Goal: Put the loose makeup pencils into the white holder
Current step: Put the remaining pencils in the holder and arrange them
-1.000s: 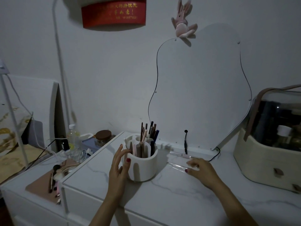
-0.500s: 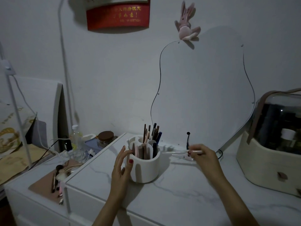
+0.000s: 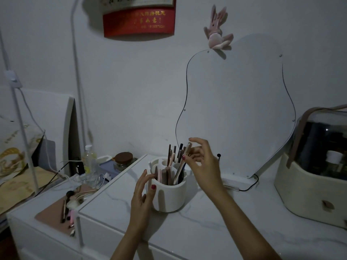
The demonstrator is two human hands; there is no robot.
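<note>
A pale makeup pencil (image 3: 181, 164) stands tilted in the white holder (image 3: 170, 196), its lower end down in the front compartment and its upper end pinched between the thumb and fingers of the right hand (image 3: 201, 162), so that hand's grip is narrow and holds the pencil. The holder stands on the white marbled surface (image 3: 216, 228), toward its back edge and nearer its left edge than its right. Other pencils and sticks (image 3: 176, 152) already stand upright in its rear compartments, and a few thicker pink and brown sticks (image 3: 165, 175) fill the front one. The left hand (image 3: 142, 196) rests against the holder's left wall, thumb on the front of the wall and fingertips at the rim; its grip is loose and wide, the fingers nearly straight. Another clear, thin pencil (image 3: 230, 187) lies flat near the back edge of the surface, just right of the holder. A curvy mirror (image 3: 240, 113) leans at the back edge, with a small plush rabbit (image 3: 217, 32) at its top. A cream cosmetics case (image 3: 309, 181) with a dark clear lid sits at the right edge. Off the left edge, a lower surface carries brushes (image 3: 69, 203), a plastic bottle (image 3: 89, 164) and a jar (image 3: 124, 162).
</note>
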